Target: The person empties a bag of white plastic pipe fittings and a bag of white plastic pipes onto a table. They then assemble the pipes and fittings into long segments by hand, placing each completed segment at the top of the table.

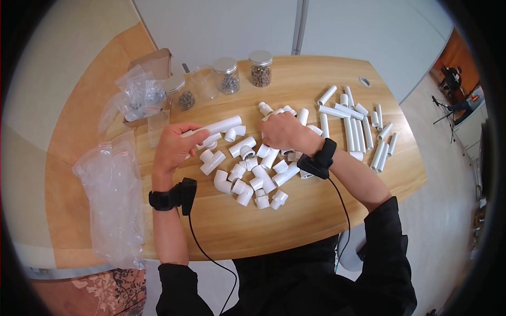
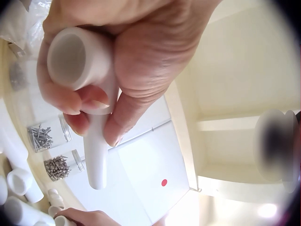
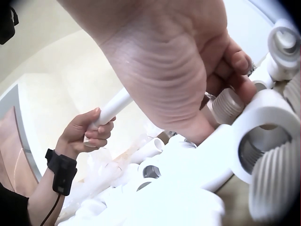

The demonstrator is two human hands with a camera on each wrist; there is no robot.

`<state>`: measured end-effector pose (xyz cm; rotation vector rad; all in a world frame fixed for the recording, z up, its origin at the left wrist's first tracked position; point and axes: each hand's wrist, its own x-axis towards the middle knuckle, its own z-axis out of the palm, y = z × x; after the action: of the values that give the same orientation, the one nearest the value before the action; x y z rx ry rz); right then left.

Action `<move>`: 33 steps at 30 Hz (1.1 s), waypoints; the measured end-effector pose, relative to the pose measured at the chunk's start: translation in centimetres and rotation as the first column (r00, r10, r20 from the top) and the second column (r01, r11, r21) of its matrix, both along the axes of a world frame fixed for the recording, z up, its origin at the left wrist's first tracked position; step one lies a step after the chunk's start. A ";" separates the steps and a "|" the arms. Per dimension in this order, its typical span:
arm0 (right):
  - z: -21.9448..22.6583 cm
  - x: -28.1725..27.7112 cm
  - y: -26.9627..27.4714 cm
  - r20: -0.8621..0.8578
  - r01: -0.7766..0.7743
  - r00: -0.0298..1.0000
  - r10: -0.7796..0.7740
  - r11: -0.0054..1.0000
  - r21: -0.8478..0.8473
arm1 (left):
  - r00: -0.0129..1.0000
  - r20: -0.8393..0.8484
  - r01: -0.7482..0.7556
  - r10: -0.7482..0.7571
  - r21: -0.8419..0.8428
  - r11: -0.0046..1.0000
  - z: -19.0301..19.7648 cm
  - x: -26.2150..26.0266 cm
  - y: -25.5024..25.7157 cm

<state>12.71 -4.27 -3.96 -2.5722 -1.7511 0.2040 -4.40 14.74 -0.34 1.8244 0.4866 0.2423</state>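
My left hand [image 1: 179,145] grips a white plastic pipe [image 1: 224,125] above the left side of a pile of white pipe fittings. In the left wrist view a wider fitting [image 2: 68,56] with a round opening sits at the pipe's near end, with fingers and thumb wrapped about the joint. My right hand [image 1: 287,131] is down in the far part of the pile, fingers curled. Between its thumb and fingertips in the right wrist view is a white threaded fitting [image 3: 228,106], partly hidden by the hand. Elbow [image 1: 222,180] and tee fittings [image 1: 212,161] lie nearer me.
Cut white pipes [image 1: 358,134] lie in a group on the table's right. Along the back stand lidded jars of screws [image 1: 261,71] and an uncovered clear jar [image 1: 204,84]. Plastic bags [image 1: 113,195] and an opened cardboard box [image 1: 153,63] are at the left.
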 end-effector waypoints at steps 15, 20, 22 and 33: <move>3.4 2.4 -1.4 -0.118 0.021 0.993 0.002 0.981 0.194 | 1.000 -0.010 0.006 -0.006 -0.013 1.000 0.1 -0.2 0.3; 1.3 0.5 -0.5 -0.139 -0.119 0.978 0.156 0.962 0.247 | 1.000 0.008 0.019 -0.018 -0.022 1.000 0.0 -0.3 0.5; 1.1 -0.9 0.0 -0.156 -0.158 0.966 0.206 0.949 0.273 | 1.000 -0.003 0.014 -0.014 -0.012 1.000 0.1 -0.3 0.6; -0.2 -2.6 2.5 -0.108 -0.215 0.969 0.221 0.974 0.064 | 1.000 -0.009 0.013 -0.013 0.012 1.000 0.4 -0.6 0.8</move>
<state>10.08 -1.77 -4.21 -2.2803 -1.9664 0.2999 -5.01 15.59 0.03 1.8402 0.4804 0.2286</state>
